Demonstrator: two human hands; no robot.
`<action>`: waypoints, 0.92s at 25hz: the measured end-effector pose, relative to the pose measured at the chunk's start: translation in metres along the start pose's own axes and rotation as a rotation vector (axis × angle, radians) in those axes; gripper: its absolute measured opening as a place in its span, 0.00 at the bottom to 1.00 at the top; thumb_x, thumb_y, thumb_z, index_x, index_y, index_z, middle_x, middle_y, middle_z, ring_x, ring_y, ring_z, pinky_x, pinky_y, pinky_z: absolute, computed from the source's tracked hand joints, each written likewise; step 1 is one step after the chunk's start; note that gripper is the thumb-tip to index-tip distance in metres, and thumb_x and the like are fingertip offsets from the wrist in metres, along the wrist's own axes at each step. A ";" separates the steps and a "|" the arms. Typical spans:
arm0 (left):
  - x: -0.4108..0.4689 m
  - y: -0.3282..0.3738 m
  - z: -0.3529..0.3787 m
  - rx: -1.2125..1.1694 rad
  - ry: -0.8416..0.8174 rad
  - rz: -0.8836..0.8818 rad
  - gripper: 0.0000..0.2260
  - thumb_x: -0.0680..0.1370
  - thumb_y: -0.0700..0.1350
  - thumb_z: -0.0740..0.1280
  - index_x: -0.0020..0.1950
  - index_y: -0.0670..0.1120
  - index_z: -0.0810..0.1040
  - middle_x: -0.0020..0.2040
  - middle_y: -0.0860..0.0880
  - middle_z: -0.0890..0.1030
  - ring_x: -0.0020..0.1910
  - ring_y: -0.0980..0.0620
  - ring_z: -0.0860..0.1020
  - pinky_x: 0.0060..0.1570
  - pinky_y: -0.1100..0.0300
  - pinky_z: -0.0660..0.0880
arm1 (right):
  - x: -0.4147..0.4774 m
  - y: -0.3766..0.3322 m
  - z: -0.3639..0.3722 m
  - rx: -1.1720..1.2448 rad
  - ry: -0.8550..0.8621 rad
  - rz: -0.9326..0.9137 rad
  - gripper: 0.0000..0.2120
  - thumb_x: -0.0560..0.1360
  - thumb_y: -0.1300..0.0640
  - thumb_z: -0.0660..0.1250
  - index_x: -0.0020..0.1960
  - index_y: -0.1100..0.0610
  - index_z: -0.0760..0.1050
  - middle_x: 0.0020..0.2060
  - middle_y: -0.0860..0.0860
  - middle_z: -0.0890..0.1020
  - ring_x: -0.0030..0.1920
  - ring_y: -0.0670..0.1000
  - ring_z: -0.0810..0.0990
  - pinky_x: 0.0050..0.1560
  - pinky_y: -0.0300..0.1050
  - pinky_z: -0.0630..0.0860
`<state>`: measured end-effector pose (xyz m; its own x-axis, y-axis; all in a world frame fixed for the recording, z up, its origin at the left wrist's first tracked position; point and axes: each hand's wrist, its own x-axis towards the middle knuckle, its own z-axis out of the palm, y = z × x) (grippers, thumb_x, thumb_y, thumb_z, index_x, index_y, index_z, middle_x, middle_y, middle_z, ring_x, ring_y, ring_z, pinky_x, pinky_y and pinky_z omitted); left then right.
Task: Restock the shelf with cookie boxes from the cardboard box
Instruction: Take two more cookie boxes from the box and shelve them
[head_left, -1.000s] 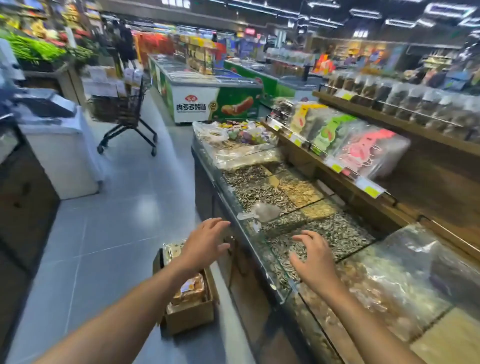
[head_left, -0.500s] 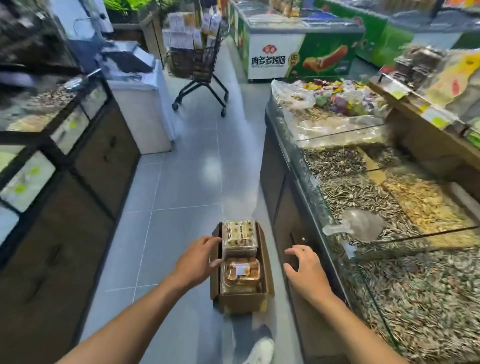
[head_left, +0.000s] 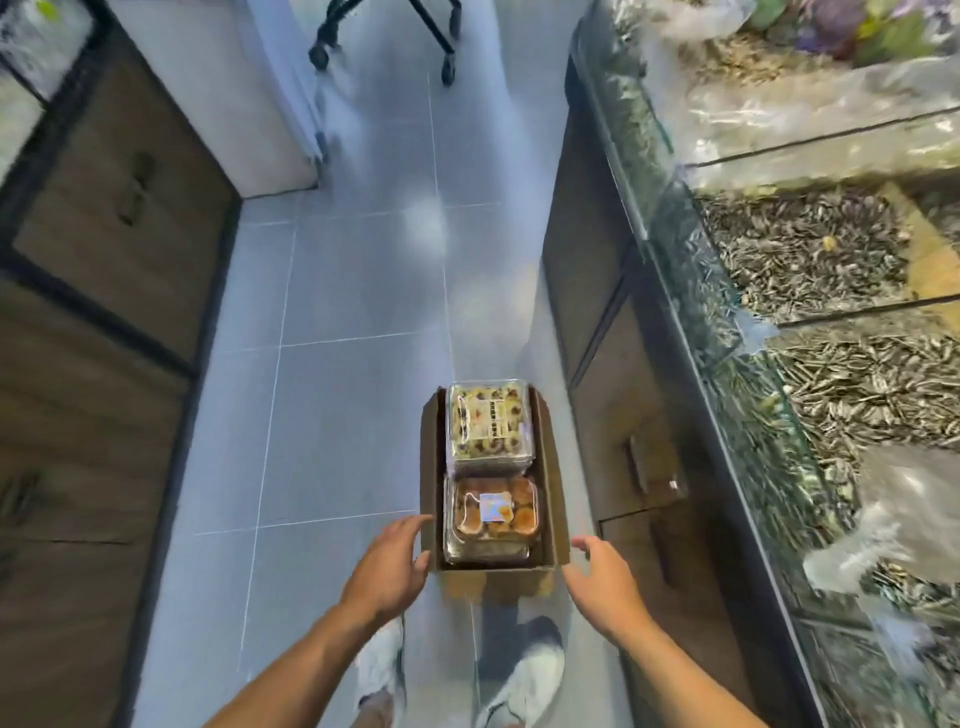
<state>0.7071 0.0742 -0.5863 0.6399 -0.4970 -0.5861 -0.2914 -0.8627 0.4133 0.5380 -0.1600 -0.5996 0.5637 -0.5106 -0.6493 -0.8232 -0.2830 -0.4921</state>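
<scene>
1. A brown cardboard box (head_left: 493, 581) stands open on the floor at lower centre of the frame, its flaps folded outward to either side.
2. Inside it lie two clear plastic cookie boxes, touching end to end. The upper one, holding pale cookies with dark spots (head_left: 490, 423), sits at the far end. The lower one, holding round brown cookies under a small white label (head_left: 491, 512), sits at the near end.
3. The left hand (head_left: 387, 566) hovers at the box's lower left corner with its fingers spread and gently bent, holding nothing. The fingertips are right at the left flap; whether they touch it cannot be told.
4. The right hand (head_left: 602, 582) is just beside the lower right corner, fingers loosely curved and apart, also holding nothing.
5. Two white shoes (head_left: 524, 675) show at the bottom edge, just below the box.
6. The grey tiled floor (head_left: 337, 415) runs up the middle of the frame as an aisle.
7. Along the right side stands a glass-fronted counter (head_left: 691, 291) with bins of striped sunflower seeds (head_left: 831, 260), over dark wooden cabinet doors (head_left: 639, 467).
8. Dark wooden cabinets (head_left: 104, 234) line the left side.
9. Black castor wheels of a trolley (head_left: 322, 54) show at the top centre.
</scene>
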 end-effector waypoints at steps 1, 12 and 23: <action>0.021 -0.010 0.012 -0.003 -0.035 -0.023 0.23 0.84 0.44 0.64 0.80 0.50 0.67 0.78 0.48 0.70 0.77 0.48 0.68 0.75 0.56 0.63 | 0.019 0.008 0.015 0.018 -0.009 0.034 0.21 0.78 0.56 0.67 0.70 0.57 0.74 0.65 0.55 0.80 0.65 0.55 0.78 0.65 0.47 0.72; 0.229 -0.062 0.142 -0.418 -0.231 -0.243 0.22 0.82 0.49 0.70 0.75 0.49 0.70 0.65 0.51 0.78 0.65 0.46 0.78 0.63 0.54 0.75 | 0.205 0.090 0.153 0.220 -0.101 0.294 0.29 0.81 0.57 0.65 0.80 0.55 0.61 0.75 0.56 0.71 0.74 0.57 0.70 0.72 0.50 0.67; 0.343 -0.111 0.245 -0.818 -0.133 -0.562 0.23 0.85 0.62 0.52 0.69 0.52 0.76 0.64 0.45 0.82 0.61 0.43 0.82 0.67 0.41 0.77 | 0.313 0.111 0.222 0.427 -0.045 0.501 0.30 0.83 0.49 0.62 0.80 0.55 0.57 0.73 0.55 0.71 0.72 0.60 0.71 0.70 0.56 0.69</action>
<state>0.7847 -0.0232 -1.0036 0.4355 -0.0865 -0.8960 0.6395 -0.6708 0.3756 0.6380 -0.1711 -0.9858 0.1290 -0.4596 -0.8787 -0.8927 0.3321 -0.3047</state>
